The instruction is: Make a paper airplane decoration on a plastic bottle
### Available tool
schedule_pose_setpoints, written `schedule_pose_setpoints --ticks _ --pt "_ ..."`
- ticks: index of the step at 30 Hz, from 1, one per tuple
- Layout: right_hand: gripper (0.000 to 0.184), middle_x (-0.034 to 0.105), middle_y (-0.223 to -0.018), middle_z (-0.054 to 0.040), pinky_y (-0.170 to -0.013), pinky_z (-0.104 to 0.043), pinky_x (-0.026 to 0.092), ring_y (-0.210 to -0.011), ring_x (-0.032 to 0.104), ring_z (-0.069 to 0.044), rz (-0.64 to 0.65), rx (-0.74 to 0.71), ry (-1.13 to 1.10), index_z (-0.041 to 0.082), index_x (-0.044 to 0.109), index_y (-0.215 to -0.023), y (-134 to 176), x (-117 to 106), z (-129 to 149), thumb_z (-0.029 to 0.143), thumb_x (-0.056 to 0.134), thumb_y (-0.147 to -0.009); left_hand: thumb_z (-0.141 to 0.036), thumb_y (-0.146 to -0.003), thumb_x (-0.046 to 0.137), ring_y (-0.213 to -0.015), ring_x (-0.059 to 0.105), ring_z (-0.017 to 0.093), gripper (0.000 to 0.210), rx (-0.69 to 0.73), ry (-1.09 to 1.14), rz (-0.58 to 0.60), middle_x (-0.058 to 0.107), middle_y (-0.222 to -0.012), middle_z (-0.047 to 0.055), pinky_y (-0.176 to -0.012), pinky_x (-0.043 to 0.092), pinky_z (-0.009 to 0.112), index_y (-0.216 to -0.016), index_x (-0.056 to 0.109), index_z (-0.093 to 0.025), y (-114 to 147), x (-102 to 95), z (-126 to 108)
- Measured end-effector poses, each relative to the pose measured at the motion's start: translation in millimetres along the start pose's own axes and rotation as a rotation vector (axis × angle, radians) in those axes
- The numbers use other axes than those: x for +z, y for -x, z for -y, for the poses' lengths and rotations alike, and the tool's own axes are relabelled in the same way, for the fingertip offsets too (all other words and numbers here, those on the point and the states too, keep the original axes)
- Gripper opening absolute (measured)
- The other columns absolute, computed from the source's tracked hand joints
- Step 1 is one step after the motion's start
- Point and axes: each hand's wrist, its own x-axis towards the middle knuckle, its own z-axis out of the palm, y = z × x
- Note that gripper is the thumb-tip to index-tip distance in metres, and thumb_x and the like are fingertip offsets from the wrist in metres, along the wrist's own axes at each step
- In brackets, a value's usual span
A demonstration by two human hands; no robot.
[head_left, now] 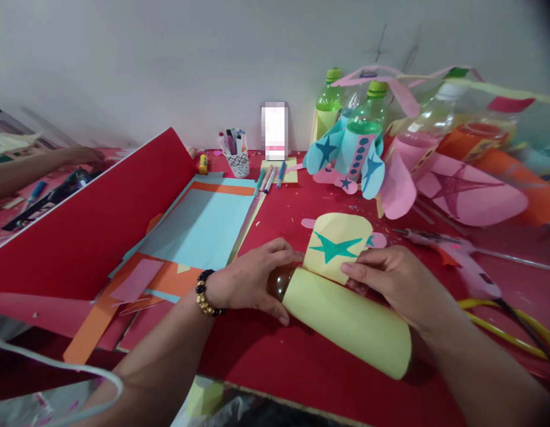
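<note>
A plastic bottle wrapped in pale yellow paper (pixel 350 320) lies on its side on the red table. My left hand (pixel 252 279) curls around its bare, see-through neck end, fingers closed on it. My right hand (pixel 385 279) pinches a yellow paper piece (pixel 323 228) by its lower right side. That piece has rounded top corners and a green star (pixel 334 246) on it. Its lower edge meets the far side of the wrapped bottle; whether it is stuck there I cannot tell. A pink paper piece (pixel 379 240) with a small star lies behind it.
A glue gun (pixel 461 255) with a dark cord lies at right. Decorated bottles (pixel 366 130) stand behind. Blue paper sheets (pixel 203 219), markers (pixel 269 179), a pen cup (pixel 238 163) and a phone (pixel 275 130) are further back. A red board (pixel 123 219) leans at left; beyond it is another person's arm (pixel 43 172).
</note>
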Motion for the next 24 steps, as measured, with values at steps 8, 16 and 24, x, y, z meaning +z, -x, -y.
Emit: schedule_pose_setpoints --ticks 8,16,24 --pt "0.041 0.051 -0.046 0.0014 -0.038 -0.022 0.026 -0.04 0.04 -0.008 0.02 0.024 -0.01 0.015 0.067 -0.059 2.2 -1.2 1.4 0.052 0.067 -0.076 -0.053 -0.057 0.084 -0.104 0.053 0.025 0.08 0.001 -0.013 0.016 0.051 -0.116 0.007 -0.087 0.048 0.036 -0.126 0.053 -0.026 -0.3 -0.3 0.1" --pt "0.04 0.048 -0.046 0.0022 -0.04 -0.022 0.024 -0.041 0.037 -0.007 0.012 0.016 0.015 0.015 0.067 -0.059 3.0 -3.0 3.9 0.05 0.066 -0.077 -0.054 -0.058 0.084 -0.105 0.053 0.025 0.079 -0.022 -0.019 0.03 0.05 -0.118 0.008 -0.089 0.048 0.038 -0.125 0.053 -0.026 -0.1 -0.6 0.0" --pt "0.038 0.056 -0.05 -0.0012 -0.043 -0.024 0.029 -0.046 0.046 -0.01 0.039 0.007 0.036 0.015 0.068 -0.061 2.1 -4.7 0.9 0.049 0.066 -0.077 -0.054 -0.059 0.083 -0.106 0.052 0.024 0.08 -0.004 -0.02 0.033 0.05 -0.117 0.007 -0.09 0.048 0.037 -0.127 0.052 -0.026 -0.1 0.2 1.3"
